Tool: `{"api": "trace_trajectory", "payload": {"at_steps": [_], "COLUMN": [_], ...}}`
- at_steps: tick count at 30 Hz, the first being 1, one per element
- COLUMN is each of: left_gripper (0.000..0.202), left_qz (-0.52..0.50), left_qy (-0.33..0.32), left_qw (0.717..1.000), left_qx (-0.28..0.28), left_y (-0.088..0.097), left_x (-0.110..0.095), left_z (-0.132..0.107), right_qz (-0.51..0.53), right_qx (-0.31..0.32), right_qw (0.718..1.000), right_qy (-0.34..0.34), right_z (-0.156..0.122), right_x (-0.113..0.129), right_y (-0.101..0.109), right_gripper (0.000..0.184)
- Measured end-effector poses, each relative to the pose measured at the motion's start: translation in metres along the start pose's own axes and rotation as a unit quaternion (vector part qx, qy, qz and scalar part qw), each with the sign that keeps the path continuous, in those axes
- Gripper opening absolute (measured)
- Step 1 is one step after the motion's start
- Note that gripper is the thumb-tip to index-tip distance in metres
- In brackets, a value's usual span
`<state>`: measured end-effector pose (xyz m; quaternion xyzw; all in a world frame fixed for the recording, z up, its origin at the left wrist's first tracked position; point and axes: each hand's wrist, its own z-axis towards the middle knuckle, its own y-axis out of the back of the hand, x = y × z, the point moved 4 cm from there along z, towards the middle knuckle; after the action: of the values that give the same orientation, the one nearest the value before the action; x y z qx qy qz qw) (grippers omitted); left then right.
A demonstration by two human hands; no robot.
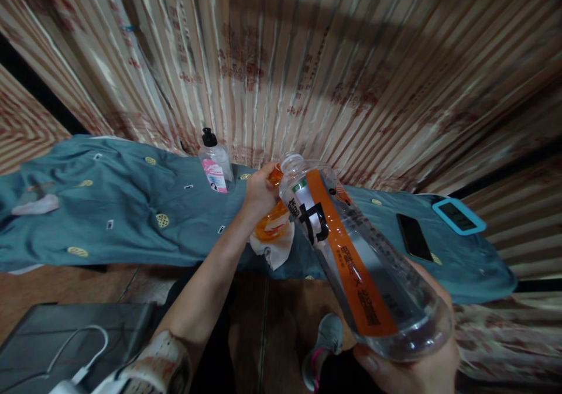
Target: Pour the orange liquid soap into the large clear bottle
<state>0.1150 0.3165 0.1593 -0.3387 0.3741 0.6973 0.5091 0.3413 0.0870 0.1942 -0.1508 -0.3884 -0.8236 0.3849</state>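
My right hand (432, 356) is wrapped round the base of a large clear plastic bottle (351, 265) with an orange and white label. This bottle is tilted, its neck down toward the far side, and its mouth is by the top of a smaller orange bottle (270, 227). Whether the two mouths touch, I cannot tell. My left hand (262, 190) has its fingers closed round the neck of the orange bottle. Under that bottle lies a crumpled white cloth (281, 252) at the table's near edge. The large bottle hides part of the orange one.
A teal patterned cloth (127, 206) covers the narrow table. On it stand or lie a pump bottle (216, 168), a phone (414, 237), a blue-framed digital timer (459, 215) and a pale item (37, 205). A pleated curtain (272, 60) hangs behind. A white cable (105, 338) lies lower left.
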Motion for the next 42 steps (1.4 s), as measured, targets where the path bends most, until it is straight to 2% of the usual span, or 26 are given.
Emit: {"api": "trace_trajectory", "payload": {"at_steps": [6, 10, 19, 24, 32, 36, 42], "left_gripper": [0.009, 0.008, 0.007, 0.007, 0.009, 0.008, 0.007], "left_qz": [-0.001, 0.009, 0.036, 0.028, 0.04, 0.036, 0.034], "left_qy": [-0.004, -0.009, -0.02, -0.021, -0.016, -0.019, -0.025], "left_qw": [1.0, 1.0, 0.999, 0.999, 0.999, 0.999, 0.999], "left_qx": [-0.004, -0.008, 0.002, 0.006, 0.001, 0.002, 0.007], "left_y": [-0.0006, 0.0002, 0.0004, -0.0006, -0.0015, -0.0017, 0.0], "left_x": [0.0037, 0.0024, -0.0006, 0.0016, 0.004, 0.0029, -0.0009], "left_z": [0.0002, 0.0008, 0.0014, 0.0025, 0.0026, 0.0031, 0.0028], "right_qz": [0.004, -0.013, 0.019, 0.023, 0.026, 0.002, 0.009], "right_qx": [-0.002, 0.005, -0.001, -0.003, -0.005, -0.003, -0.003], "right_qw": [1.0, 1.0, 1.0, 1.0, 0.999, 1.0, 1.0], "right_qy": [-0.023, -0.003, -0.014, -0.005, -0.017, 0.012, 0.015], "right_z": [-0.0021, -0.0005, -0.0041, -0.0002, -0.0011, 0.0012, 0.0036], "right_x": [-0.0007, 0.0028, -0.006, -0.0032, -0.0027, -0.0013, 0.0016], "right_y": [-0.0021, -0.003, -0.0023, -0.0035, -0.0046, -0.005, -0.0056], "right_gripper": [0.097, 0.097, 0.1, 0.102, 0.096, 0.097, 0.101]}}
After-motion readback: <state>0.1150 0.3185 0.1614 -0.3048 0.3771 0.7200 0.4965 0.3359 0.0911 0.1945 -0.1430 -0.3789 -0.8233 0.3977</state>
